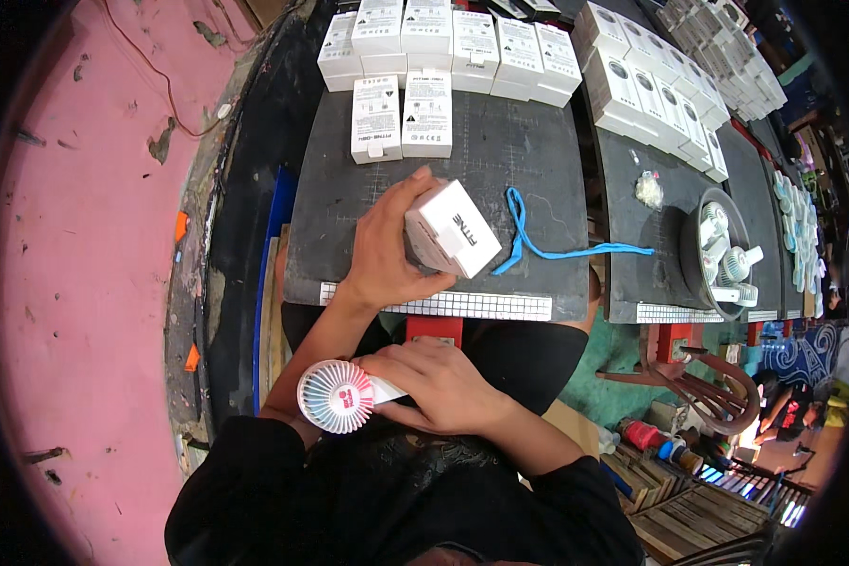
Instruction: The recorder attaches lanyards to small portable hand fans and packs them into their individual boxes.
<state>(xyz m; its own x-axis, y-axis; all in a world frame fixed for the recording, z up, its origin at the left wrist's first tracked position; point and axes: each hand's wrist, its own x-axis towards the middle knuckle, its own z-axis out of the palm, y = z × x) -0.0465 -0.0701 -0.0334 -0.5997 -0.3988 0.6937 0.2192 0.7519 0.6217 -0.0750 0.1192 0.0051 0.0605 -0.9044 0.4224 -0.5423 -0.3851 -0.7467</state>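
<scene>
My left hand point(385, 243) is closed around a small white box point(455, 229) with dark print, tilted over the near part of the dark table. Closer to my body, my right hand point(436, 385) grips a white handheld fan point(338, 396) by its handle. The fan's round slatted head has a pink mark in the middle and points to the left, in front of my left forearm. Most of the handle is hidden by my fingers. Right of the box, a blue cord point(575, 253) lies loosely bent on the table.
White boxes point(427, 113) stand in rows at the table's point(335, 208) far side. On a second table to the right are more boxes point(637, 94), a small clear bag point(648, 189) and a grey basin point(696, 269) with several fans. A pink wall point(85, 283) runs along the left.
</scene>
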